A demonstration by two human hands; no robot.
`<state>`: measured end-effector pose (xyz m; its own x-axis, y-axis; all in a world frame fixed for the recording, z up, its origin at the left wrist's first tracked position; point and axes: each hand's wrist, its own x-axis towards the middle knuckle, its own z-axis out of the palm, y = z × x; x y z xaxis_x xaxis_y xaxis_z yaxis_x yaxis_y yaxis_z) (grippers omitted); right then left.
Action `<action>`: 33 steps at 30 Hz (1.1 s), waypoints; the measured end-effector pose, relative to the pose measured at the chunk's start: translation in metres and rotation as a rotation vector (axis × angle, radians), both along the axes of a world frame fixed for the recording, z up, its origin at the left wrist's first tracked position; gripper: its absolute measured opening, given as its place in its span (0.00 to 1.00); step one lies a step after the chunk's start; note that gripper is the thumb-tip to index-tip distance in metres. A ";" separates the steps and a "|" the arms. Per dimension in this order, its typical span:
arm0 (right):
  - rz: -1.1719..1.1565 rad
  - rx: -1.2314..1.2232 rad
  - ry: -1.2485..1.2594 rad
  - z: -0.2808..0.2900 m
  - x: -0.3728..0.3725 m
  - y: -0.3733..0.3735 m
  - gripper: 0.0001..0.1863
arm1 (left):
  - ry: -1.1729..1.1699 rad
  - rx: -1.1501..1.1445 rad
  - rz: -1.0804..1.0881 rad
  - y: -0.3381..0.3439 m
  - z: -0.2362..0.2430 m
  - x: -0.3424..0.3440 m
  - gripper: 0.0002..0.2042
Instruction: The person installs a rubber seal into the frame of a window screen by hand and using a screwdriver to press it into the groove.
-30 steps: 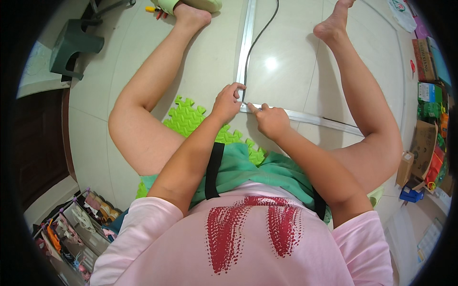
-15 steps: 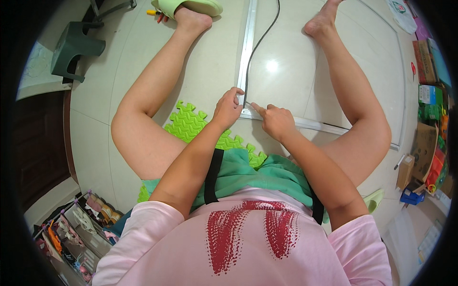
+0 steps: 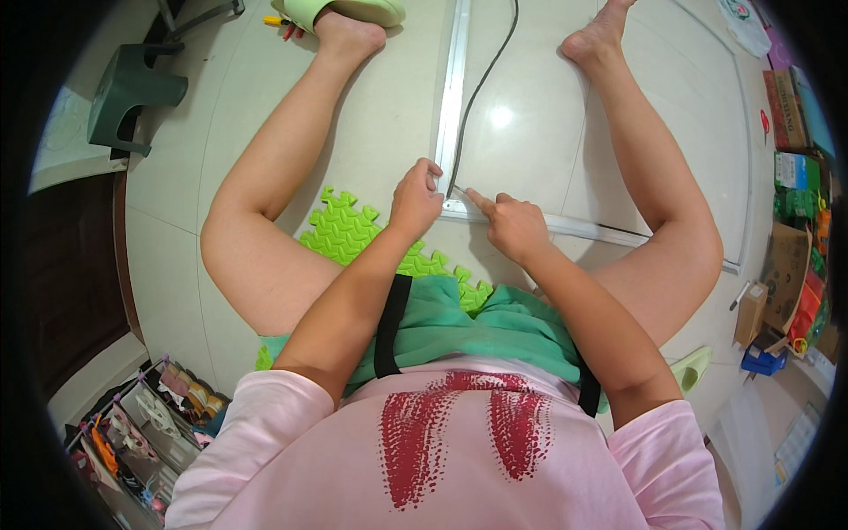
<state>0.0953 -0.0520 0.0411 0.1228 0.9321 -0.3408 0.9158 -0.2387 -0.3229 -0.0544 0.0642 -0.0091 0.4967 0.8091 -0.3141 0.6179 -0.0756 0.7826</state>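
Note:
A silver metal frame (image 3: 454, 62) lies on the floor, with a thin black strip (image 3: 482, 75) running along its left bar and curving away. My left hand (image 3: 415, 196) curls its fingers round the left bar near the near corner. Just right of that corner, my right hand (image 3: 517, 225) is closed on what looks like a thin tool (image 3: 461, 191), index finger along it, its tip at the strip. The tool's handle is hidden. A green foam mat (image 3: 340, 225) lies beneath my left arm.
My bare legs flank the frame. A dark plastic stool (image 3: 132, 93), slippers (image 3: 692, 369) and small yellow and red tools (image 3: 278, 22) lie around. Cardboard boxes (image 3: 782, 274) and red scissors (image 3: 764, 125) are on the right; a clothes rack (image 3: 141, 424) stands lower left.
My right hand has shifted slightly right, with the tool tip staying by the corner. My left hand has moved a little. My right leg has shifted inward to the left.

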 end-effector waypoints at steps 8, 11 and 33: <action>0.018 0.007 -0.018 0.001 -0.002 0.003 0.34 | 0.009 0.058 -0.018 -0.002 0.004 0.003 0.07; 0.025 0.012 -0.018 0.000 -0.001 0.003 0.34 | 0.082 0.088 -0.009 -0.003 0.003 0.005 0.07; 0.033 -0.139 -0.111 0.013 -0.024 0.017 0.28 | 0.068 -0.031 0.046 0.005 -0.010 -0.002 0.08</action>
